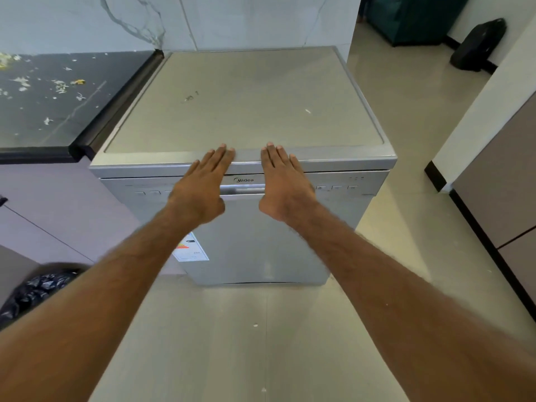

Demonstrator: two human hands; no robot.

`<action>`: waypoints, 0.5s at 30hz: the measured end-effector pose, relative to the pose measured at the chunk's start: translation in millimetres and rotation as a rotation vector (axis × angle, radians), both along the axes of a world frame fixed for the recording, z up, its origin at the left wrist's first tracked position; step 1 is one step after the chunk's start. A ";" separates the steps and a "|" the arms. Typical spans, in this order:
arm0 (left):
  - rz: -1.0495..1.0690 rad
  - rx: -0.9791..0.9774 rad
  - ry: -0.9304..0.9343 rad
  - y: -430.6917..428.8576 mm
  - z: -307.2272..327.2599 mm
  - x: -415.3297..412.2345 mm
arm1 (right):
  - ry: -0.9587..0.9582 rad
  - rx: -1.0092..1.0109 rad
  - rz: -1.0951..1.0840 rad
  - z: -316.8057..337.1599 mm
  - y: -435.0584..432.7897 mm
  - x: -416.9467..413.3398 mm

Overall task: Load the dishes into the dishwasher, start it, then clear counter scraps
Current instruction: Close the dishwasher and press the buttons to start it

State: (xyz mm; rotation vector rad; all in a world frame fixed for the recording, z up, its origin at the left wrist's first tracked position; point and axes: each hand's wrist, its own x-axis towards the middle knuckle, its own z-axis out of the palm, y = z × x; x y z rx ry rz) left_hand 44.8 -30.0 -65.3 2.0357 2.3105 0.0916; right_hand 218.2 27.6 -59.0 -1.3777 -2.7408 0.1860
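At near left, a bin point(37, 285) with a black liner stands on the floor. Beyond it, the dark counter point(121, 74) carries scattered pale and yellow scraps point(61, 86). These look light and loose, so they are probably best swept together with a flat palm rather than picked up singly.

Just right of the counter and against its edge stands the silver dishwasher point(246, 105), with its door point(255, 242) closed and upright. No dishes are visible.

Left hand point(200, 187): fingers straight and held together, tips laid on the front lip of the top panel, gripping nothing. Between the hands lies the recessed handle point(242, 189), just below the brand mark. Right hand point(285, 184): same flat posture, fingers together, tips on the lip.

Handling, as judged: the door is a stiff, hinged, fairly heavy panel with a smooth metal skin. Flat palms may slip on it, so take hold inside the handle recess.

Right of that hand sits a row of buttons point(336, 187). At far right a backpack point(478, 44) leans against the wall.
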 end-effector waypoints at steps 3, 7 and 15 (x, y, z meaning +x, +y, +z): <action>-0.021 -0.008 -0.013 1.3 1.2 -4.8 | -0.031 0.020 0.009 -3.8 0.8 -0.2; -0.035 -0.020 -0.052 3.7 8.2 -7.4 | -0.044 -0.002 0.003 0.5 0.4 -0.8; -0.068 -0.012 -0.150 3.1 10.2 -10.7 | -0.034 -0.037 -0.011 3.4 1.4 -2.2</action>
